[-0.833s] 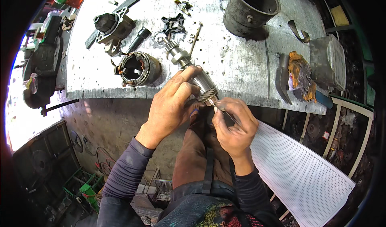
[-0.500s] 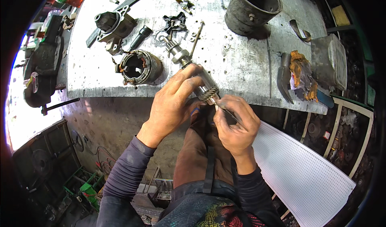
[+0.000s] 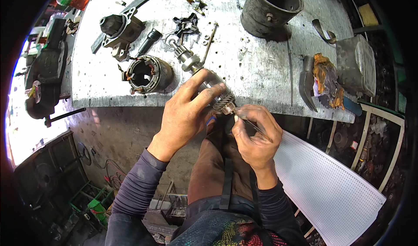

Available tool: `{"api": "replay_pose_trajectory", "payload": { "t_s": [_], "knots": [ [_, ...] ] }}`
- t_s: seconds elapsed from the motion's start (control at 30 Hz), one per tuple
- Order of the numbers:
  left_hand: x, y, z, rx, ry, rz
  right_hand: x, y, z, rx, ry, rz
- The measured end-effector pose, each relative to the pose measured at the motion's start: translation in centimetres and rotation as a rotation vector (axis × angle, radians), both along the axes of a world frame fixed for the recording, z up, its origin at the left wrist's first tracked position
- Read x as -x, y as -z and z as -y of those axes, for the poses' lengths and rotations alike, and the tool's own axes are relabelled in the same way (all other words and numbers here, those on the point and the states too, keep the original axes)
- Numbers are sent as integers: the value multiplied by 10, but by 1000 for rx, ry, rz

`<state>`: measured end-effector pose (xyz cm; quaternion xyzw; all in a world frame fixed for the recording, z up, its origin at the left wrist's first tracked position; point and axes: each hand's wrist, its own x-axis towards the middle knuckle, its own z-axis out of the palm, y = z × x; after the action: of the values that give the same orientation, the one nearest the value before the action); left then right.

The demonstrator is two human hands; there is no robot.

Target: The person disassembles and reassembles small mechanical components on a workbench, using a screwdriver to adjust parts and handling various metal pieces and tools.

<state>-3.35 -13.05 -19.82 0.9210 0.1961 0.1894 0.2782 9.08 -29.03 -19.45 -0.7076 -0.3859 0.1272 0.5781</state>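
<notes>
Armature grasped in left hand, held slanted over near edge of table, toothed end pointed away, leftward. Thin tool pinched in right hand, tip held at armature's near end; contact cannot be told. Coil ring placed left of armature.

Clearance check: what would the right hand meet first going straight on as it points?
Likely the near end of the armature, gripped by the left hand, just up-left of the right hand; exact depth is unclear.
</notes>
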Motion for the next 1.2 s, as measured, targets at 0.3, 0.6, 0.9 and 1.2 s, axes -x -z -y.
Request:
{"api": "replay_pose_trajectory", "payload": {
  "t_s": [0.3, 0.6, 0.9, 1.2],
  "knots": [
    [0, 4, 1, 9, -13, 26, -1, -1, -4, 7, -1, 15],
    [0, 3, -1, -33, -4, 32, -3, 2, 1, -38, -19, -48],
    [3, 7, -1, -41, -6, 72, 0, 3, 2, -35, 1, -187],
    [5, 8, 0, -61, -13, 73, -1, 0, -2, -33, -51, -72]
  ]
}}
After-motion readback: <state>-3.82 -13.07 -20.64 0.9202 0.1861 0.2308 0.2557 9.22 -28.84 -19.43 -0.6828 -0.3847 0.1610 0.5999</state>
